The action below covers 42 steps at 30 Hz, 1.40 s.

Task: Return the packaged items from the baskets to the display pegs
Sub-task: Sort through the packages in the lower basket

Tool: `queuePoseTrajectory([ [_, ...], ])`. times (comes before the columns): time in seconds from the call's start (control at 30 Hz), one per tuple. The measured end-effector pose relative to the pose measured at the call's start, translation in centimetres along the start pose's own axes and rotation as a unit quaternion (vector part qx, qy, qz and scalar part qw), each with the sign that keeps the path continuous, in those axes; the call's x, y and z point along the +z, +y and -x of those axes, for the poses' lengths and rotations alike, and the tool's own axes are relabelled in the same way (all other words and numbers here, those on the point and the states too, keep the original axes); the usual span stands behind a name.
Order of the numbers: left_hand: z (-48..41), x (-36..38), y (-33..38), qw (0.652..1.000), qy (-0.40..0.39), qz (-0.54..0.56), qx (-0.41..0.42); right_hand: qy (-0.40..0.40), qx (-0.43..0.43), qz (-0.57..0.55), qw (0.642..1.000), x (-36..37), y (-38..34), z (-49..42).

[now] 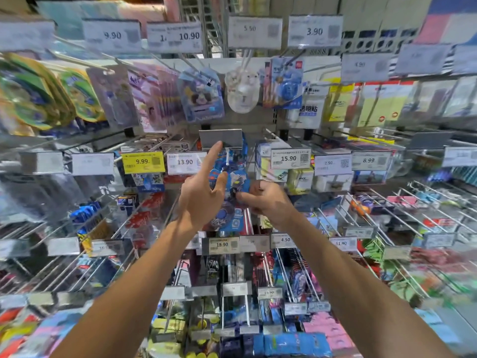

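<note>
Step in hand, I judge, is hanging: my right grip (265,202) pinches the blue package (238,177) just below its peg (227,158); my left grip (201,195), forefinger straight, touches the price tag (228,138). Next, the package's hole must slide onto the peg.

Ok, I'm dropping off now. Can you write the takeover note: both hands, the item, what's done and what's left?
Left hand: open, index finger pushing up the grey tag flap at the peg's front.
Right hand: pinching the lower edge of the blue package.
The package is up at the peg, middle row; I can't tell if it's threaded on yet.
Left: seat it, let the flap drop, fetch the next item. Baskets are out of view.
</note>
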<state>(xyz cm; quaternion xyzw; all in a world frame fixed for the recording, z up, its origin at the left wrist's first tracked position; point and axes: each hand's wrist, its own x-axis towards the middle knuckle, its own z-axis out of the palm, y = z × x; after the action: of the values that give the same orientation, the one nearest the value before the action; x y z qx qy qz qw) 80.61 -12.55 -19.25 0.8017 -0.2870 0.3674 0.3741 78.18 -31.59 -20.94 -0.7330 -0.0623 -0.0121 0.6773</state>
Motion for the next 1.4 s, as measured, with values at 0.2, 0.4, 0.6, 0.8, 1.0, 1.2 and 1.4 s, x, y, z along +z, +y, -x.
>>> queuePoseTrajectory([
  [0.2,-0.5,-0.6,-0.3,0.999,-0.026,-0.004,-0.018,-0.031,-0.008,-0.107,0.994,-0.7,0.6,0.4],
  [0.4,-0.5,-2.0,-0.7,0.996,-0.088,-0.024,0.013,0.021,-0.008,-0.186,0.982,-2.6,-0.2,0.8],
  [0.6,-1.1,-3.3,-1.3,0.988,-0.133,-0.077,0.010,0.058,-0.019,-0.197,0.978,-0.9,-1.4,-0.3],
  [0.8,-1.5,-4.1,-1.6,0.972,-0.229,-0.040,-0.039,0.047,-0.055,-0.193,0.978,0.5,-2.6,-0.8],
  [1.0,-1.6,-4.4,-0.8,0.968,-0.245,-0.020,-0.052,0.106,-0.085,-0.112,0.984,1.7,-1.4,-2.0],
  [1.2,-0.8,-3.8,-0.9,0.981,-0.183,-0.067,0.008,0.241,-0.048,0.069,0.967,1.9,-1.2,-3.8],
  [1.4,-0.1,-2.7,-2.1,0.987,-0.139,-0.073,0.039,0.227,0.069,0.054,0.970,1.5,-1.1,-6.8],
])
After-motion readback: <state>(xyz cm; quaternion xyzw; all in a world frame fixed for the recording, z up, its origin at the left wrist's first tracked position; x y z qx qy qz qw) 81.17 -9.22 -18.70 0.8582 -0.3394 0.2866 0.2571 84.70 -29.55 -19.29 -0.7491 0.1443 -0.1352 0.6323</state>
